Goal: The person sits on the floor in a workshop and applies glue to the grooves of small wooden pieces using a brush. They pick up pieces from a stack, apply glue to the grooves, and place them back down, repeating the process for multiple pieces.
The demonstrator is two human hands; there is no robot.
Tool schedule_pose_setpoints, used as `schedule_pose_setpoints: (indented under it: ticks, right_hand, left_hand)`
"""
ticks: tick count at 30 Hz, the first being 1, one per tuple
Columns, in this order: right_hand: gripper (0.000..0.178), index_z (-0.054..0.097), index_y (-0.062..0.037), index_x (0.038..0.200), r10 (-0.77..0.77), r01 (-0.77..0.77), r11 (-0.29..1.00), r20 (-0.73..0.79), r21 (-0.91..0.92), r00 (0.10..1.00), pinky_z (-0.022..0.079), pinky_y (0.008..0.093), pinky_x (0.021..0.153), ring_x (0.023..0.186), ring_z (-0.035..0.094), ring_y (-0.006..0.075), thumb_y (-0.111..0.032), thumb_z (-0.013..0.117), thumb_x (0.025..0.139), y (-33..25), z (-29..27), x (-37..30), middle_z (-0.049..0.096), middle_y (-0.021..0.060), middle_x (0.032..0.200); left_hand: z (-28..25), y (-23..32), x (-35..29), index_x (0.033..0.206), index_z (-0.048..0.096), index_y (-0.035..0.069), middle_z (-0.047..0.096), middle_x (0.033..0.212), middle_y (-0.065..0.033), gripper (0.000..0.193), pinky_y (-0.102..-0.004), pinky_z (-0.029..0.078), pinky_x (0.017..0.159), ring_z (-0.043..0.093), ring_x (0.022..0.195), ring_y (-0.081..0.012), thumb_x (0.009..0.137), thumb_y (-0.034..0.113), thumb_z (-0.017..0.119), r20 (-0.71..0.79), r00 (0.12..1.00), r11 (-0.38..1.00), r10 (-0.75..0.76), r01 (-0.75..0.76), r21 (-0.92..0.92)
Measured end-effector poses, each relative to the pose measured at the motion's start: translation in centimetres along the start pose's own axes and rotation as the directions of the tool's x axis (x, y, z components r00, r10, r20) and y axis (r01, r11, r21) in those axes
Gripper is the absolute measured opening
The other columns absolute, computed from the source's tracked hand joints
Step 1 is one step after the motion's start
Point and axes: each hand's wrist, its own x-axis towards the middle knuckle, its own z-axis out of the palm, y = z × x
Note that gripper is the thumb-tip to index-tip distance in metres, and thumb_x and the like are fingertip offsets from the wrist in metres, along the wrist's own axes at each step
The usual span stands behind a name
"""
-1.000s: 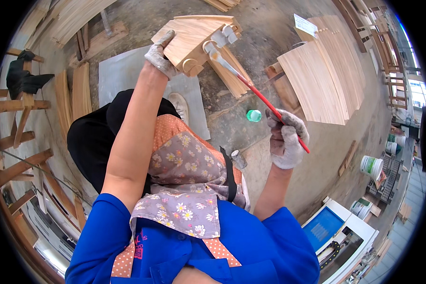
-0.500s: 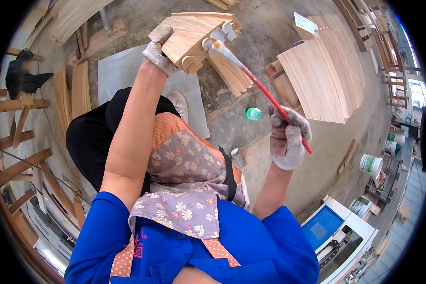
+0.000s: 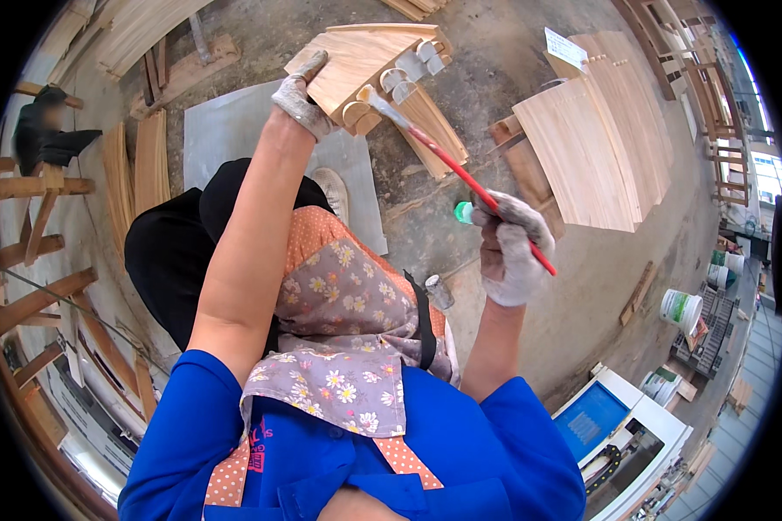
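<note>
My left hand [image 3: 302, 97], in a soiled pale work glove, grips a stack of pale wooden boards [image 3: 356, 65] by its left side and holds it up. Rounded ends project along the stack's lower right edge; those farther right look coated whitish grey, while the nearest looks bare wood. In my gloved right hand [image 3: 516, 252], fingers closed, is a brush with a long red handle [image 3: 460, 170]. Its whitish head meets or nearly meets the near rounded ends. Whether it touches I cannot tell.
Below the stack, more boards [image 3: 434, 130] lie on the floor. A green-and-clear container [image 3: 463, 212] is beside my right hand, and a small jar [image 3: 440, 292] stands by my apron. Large stacked panels [image 3: 578, 152] lie to the right. White buckets [image 3: 680, 308] and a white-and-blue machine [image 3: 591, 417] are farther right.
The brush has moved left and slightly down along the row of rounded ends, to the near ones. My right hand moved left with it; the held stack shifted slightly right.
</note>
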Motion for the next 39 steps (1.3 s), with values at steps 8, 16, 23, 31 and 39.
schedule_pose_setpoints:
  ticks: [8,16,23,31,39]
  right_hand:
    - [0.024,0.056,0.0055,0.099,0.081,-0.074,0.983,-0.032,0.165,0.996,0.050,0.0326,0.072,0.075,0.063,0.0252,-0.010,0.054,0.081,0.7,-1.4,-0.7,0.062,0.0223,0.093]
    - [0.026,0.053,-0.0003,0.105,0.312,-0.184,0.817,-0.151,0.546,0.938,0.049,0.0493,0.083,0.070,0.064,0.0273,-0.020,0.047,0.089,3.5,0.3,0.3,0.063,0.0196,0.086]
    - [0.025,0.055,-0.0032,0.101,0.362,-0.185,0.832,-0.259,0.523,0.895,0.051,0.0453,0.079,0.069,0.062,0.0233,-0.023,0.051,0.087,3.7,-2.4,-0.6,0.063,0.0152,0.085]
    - [0.019,0.059,-0.0028,0.090,0.212,-0.340,0.940,-0.750,-0.018,0.627,0.053,0.0337,0.062,0.063,0.060,0.0182,-0.020,0.051,0.087,8.6,-19.8,-1.3,0.061,0.0084,0.073]
    - [0.014,0.058,-0.0053,0.085,0.203,-0.582,0.787,-0.805,-0.204,0.557,0.046,0.0250,0.046,0.050,0.056,0.0144,-0.018,0.053,0.087,18.6,-27.7,-5.2,0.058,0.0049,0.064]
  left_hand:
    - [-0.7,0.6,0.1,0.117,0.048,0.008,0.059,0.109,-0.0137,0.043,-0.0535,0.051,0.073,0.061,0.092,-0.0321,0.081,0.026,0.060,-0.001,1.000,1.000,-0.017,0.017,-0.022]
    - [-0.6,0.1,0.5,0.120,0.046,0.006,0.057,0.113,-0.0151,0.044,-0.0508,0.050,0.077,0.059,0.096,-0.0321,0.081,0.021,0.059,0.057,0.998,0.997,-0.031,0.035,-0.073]
    - [-0.7,0.4,0.6,0.122,0.044,0.006,0.056,0.115,-0.0155,0.047,-0.0511,0.049,0.081,0.058,0.099,-0.0320,0.081,0.025,0.059,-0.032,0.999,0.999,0.012,-0.011,0.037]
    - [-0.1,0.4,-1.0,0.120,0.046,-0.001,0.057,0.109,-0.0195,0.044,-0.0454,0.052,0.077,0.059,0.094,-0.0324,0.085,0.025,0.053,0.182,0.983,0.999,-0.014,0.005,0.050]
    - [-1.4,0.6,1.1,0.114,0.051,-0.001,0.059,0.106,-0.0182,0.039,-0.0443,0.052,0.075,0.059,0.091,-0.0311,0.085,0.025,0.055,0.047,0.998,0.987,0.029,-0.036,0.157]
